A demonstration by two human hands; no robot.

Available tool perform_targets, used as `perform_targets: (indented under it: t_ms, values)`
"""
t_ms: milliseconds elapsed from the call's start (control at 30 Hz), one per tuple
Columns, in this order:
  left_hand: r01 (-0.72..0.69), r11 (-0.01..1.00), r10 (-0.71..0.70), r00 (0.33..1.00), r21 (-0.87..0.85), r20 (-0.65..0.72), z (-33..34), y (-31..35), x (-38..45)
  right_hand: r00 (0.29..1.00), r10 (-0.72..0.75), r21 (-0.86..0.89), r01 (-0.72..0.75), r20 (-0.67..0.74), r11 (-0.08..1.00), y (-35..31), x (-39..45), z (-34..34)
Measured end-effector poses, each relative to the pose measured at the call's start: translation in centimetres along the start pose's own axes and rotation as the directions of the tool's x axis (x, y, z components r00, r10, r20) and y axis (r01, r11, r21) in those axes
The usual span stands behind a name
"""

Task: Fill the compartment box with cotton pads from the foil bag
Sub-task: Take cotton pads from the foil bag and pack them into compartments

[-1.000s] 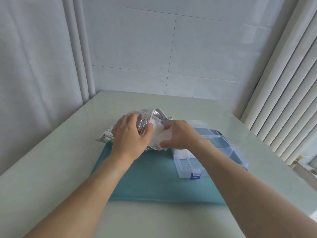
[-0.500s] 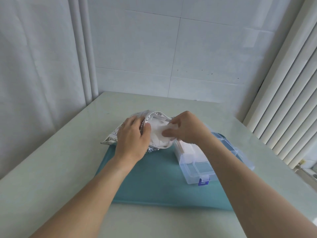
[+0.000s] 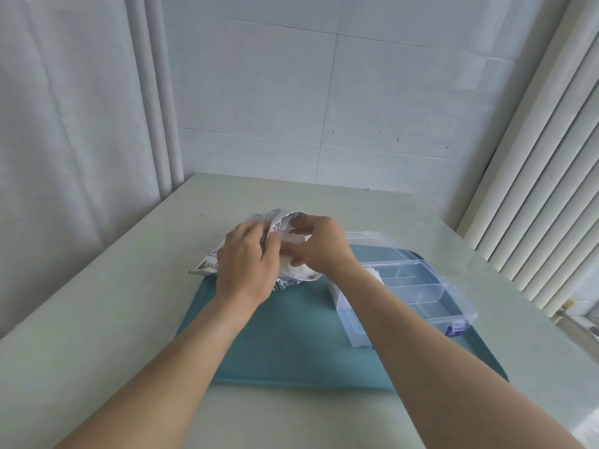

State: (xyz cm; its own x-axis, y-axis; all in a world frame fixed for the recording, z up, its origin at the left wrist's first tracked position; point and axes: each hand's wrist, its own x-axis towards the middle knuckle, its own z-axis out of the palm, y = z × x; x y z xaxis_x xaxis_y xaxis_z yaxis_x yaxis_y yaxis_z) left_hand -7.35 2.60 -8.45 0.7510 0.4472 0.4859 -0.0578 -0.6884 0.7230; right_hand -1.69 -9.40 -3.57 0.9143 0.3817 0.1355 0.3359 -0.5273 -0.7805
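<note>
A pale worktop (image 3: 97,319) stood in a corner between a white tiled wall (image 3: 324,92), a light curtain (image 3: 64,124) at the left and vertical blinds (image 3: 534,189) at the right. On it lay a teal mat (image 3: 291,335), and on the mat's right half sat the clear compartment box (image 3: 418,296), lid folded back and away from the person, its dividers showing and a blue latch (image 3: 453,330) at the near right corner. White cotton pads could be made out in the box's near-left compartment (image 3: 337,286), partly hidden behind the right forearm. The foil bag (image 3: 207,265) lay crumpled at the far left edge of the mat, its tail trailing onto the bare worktop and its mouth turned toward the person's hands. Both bare forearms reached in from the lower edge and met over the bag. The left hand (image 3: 246,267), back uppermost, had its grip curled on the silvery rim of the opening, thumb pressed along the edge. The right hand (image 3: 321,251), wrist bent inward, had its fingers curled in at the bag's mouth with the fingertips pinching a wad of white cotton pads (image 3: 298,273) that bulged from the opening. The box stood just beside the bag, touching neither hand
</note>
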Motion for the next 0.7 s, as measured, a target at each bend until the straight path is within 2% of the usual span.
perform_targets:
  t_ms: [167, 333, 400, 533, 600, 700]
  values:
    - [0.040, 0.999, -0.040, 0.999, -0.015, -0.013, -0.1, 0.2, -0.1, 0.999, -0.026, -0.010, 0.026, 0.020, 1.000, -1.2, -0.3, 1.3]
    - [0.029, 0.999, -0.029, 0.999, 0.013, -0.016, -0.2, 0.4, -0.2, 0.993, -0.026, -0.267, 0.057, 0.118, 0.962, -1.9, -0.5, 1.2]
    - [0.027, 1.000, -0.026, 0.999, 0.014, -0.019, -0.2, 0.5, -0.3, 0.995, -0.071, -0.305, 0.087, 0.064, 0.948, -1.7, -0.5, 1.1]
    - [0.029, 1.000, -0.029, 0.999, 0.010, -0.012, -0.1, 0.5, -0.2, 0.976, -0.194, -0.229, 0.168, -0.097, 0.959, -0.8, -1.0, 1.5]
    - [0.035, 0.999, -0.035, 0.999, 0.003, -0.003, -0.1, 0.5, -0.2, 0.956, -0.266, -0.278, 0.224, -0.123, 0.934, -0.2, -1.2, 1.5]
    - [0.071, 0.997, -0.071, 0.997, -0.013, 0.002, -0.1, 0.4, 0.0, 0.947, -0.290, -0.397, 0.215, -0.139, 0.892, 0.3, -1.5, 1.4]
